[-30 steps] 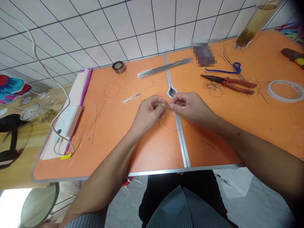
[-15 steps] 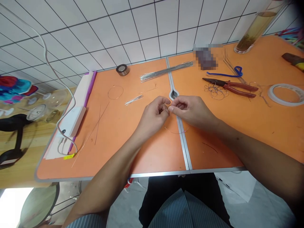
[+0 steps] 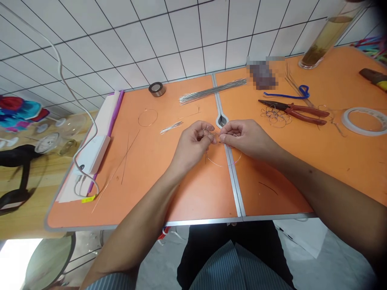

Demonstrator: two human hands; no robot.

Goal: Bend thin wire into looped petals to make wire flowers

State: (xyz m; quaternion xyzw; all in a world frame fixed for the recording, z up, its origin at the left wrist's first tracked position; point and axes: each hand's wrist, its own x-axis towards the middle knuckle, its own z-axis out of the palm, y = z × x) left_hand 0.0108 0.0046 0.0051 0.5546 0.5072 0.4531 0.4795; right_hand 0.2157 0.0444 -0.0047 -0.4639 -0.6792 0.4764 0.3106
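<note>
Both hands have drawn slightly apart, the left hand [image 3: 193,147] and right hand [image 3: 246,139] each pinching a thin wire loop [image 3: 223,161] between thumb and fingertips, just below the table's metal keyhole slot [image 3: 222,119]. Already bent wire pieces [image 3: 275,117] lie right of that slot; a bundle of straight wires [image 3: 211,90] above it remains unbent.

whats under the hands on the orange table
A thin wire loop runs out below the left hand and right hand, across the table's metal seam. The fingers hide the part they pinch; the palms cover the tabletop beneath them.
</note>
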